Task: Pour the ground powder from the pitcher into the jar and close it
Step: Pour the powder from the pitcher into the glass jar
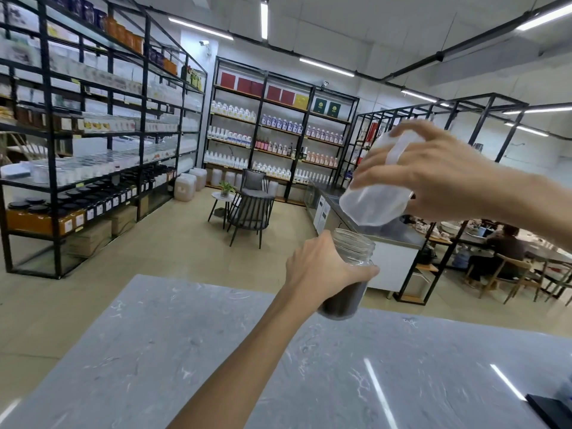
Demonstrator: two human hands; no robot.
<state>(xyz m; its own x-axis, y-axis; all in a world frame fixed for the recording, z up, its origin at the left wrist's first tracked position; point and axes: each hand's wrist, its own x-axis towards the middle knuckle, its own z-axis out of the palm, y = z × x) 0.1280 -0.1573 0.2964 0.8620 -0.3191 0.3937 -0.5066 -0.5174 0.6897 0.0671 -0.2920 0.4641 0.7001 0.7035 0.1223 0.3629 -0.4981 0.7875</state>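
Observation:
My left hand (322, 267) grips a clear glass jar (351, 252) by its middle and holds it tilted in the air above the far edge of the grey table. Dark brown powder fills the jar's lower part (342, 301); its mouth is open and no lid is in view. My right hand (439, 171) holds a translucent white plastic pitcher (376, 202) upside down, mouth pointing down just above and to the right of the jar's opening. The pitcher looks nearly empty.
A grey marble-patterned table (216, 351) spreads below my arms. A dark flat object (554, 410) lies at its right front corner. Beyond stand black shelving racks (93, 134) with bottles and jars, a chair (250, 209), and a seated person (504, 249) at the right.

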